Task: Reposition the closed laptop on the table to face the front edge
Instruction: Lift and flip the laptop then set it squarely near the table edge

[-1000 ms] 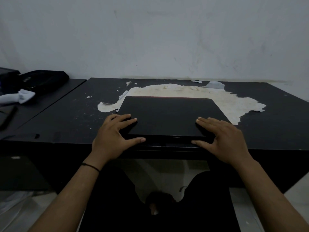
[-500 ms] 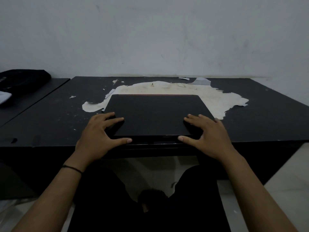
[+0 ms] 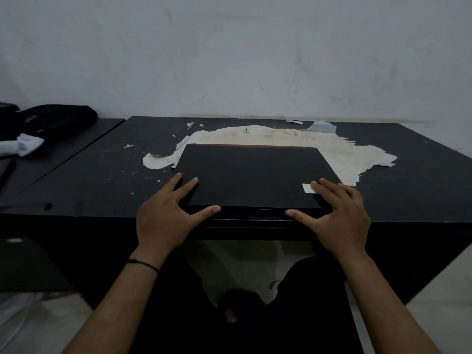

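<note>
A closed black laptop (image 3: 252, 175) lies flat on the black table (image 3: 89, 180), its near edge parallel to the table's front edge and close to it. My left hand (image 3: 163, 218) holds the near left corner, fingers spread on the lid and thumb along the front edge. My right hand (image 3: 337, 215) holds the near right corner the same way. A small white sticker (image 3: 308, 188) on the lid shows just beside my right fingers.
A large pale patch of peeled surface (image 3: 357, 154) spreads under and behind the laptop. A second dark table (image 3: 63, 146) adjoins on the left, carrying a black bag (image 3: 56, 121) and a white cloth (image 3: 24, 145). A white wall stands behind.
My right hand has slid slightly outward, uncovering the white sticker on the lid. The laptop stays square to the front edge; the view itself has shifted.
</note>
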Motion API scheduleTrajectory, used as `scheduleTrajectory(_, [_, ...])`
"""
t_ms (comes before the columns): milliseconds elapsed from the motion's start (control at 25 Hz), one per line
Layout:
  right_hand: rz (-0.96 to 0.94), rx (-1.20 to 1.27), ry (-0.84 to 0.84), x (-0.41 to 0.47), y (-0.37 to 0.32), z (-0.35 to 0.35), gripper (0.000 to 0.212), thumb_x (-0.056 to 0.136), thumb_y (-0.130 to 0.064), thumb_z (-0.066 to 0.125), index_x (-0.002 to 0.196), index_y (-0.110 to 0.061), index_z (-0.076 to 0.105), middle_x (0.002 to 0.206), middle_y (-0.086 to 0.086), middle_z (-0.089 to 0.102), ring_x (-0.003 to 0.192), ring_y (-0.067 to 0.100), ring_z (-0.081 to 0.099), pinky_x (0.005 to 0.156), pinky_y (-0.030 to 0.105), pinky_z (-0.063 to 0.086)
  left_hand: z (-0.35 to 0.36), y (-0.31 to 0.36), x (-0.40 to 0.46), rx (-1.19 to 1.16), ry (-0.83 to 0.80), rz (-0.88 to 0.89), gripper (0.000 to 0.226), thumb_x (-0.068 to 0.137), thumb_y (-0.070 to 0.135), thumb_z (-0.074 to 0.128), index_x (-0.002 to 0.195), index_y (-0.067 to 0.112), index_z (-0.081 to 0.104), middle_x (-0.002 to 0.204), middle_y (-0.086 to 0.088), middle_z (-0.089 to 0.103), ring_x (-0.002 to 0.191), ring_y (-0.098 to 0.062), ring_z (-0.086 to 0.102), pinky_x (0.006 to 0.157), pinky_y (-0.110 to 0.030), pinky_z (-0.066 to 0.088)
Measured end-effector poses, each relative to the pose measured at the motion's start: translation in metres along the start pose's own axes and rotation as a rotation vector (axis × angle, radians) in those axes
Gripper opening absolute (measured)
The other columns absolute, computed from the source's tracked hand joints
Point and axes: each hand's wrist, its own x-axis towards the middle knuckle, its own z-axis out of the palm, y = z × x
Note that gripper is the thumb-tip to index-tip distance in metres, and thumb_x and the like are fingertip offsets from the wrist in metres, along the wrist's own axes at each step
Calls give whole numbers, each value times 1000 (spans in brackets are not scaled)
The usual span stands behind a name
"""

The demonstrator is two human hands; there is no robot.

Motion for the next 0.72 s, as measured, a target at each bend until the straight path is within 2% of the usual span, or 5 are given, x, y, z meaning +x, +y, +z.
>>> scheduleTrajectory(80, [7,-9,-36,2,-1,-2,96,53,-99,47,125,-38,66,136,-19,60,127,15,45,77,33,50,4,2,-5,-4,72,11,95,59,102,35,131,46,62,148,11,54,124,-14,61,87,-35,53])
scheduleTrajectory(200, [31,-5,-93,6,-2,-6,97,52,-100,48,128,-42,62,139,-21,56,131,13,40,79,36,48,5,2,-3,9,97,18,94,61,102,34,131,46,62,147,11,54,124,-14,61,84,-35,53])
scheduleTrajectory(440, [-15,-46,-17,2,-2,-1,92,57,-96,51,124,-35,67,135,-14,62,126,18,48,75,38,55,5,0,-2,7,19,11,94,63,101,33,138,50,52,153,14,44,133,-15,51,92,-40,52])
scheduleTrajectory(720, [4,-51,1,0,-1,1,89,59,-95,51,124,-36,66,135,-14,62,126,18,47,78,38,54,3,2,1,1,-33,-33,99,59,103,30,140,51,49,155,17,39,137,-13,45,96,-40,49])
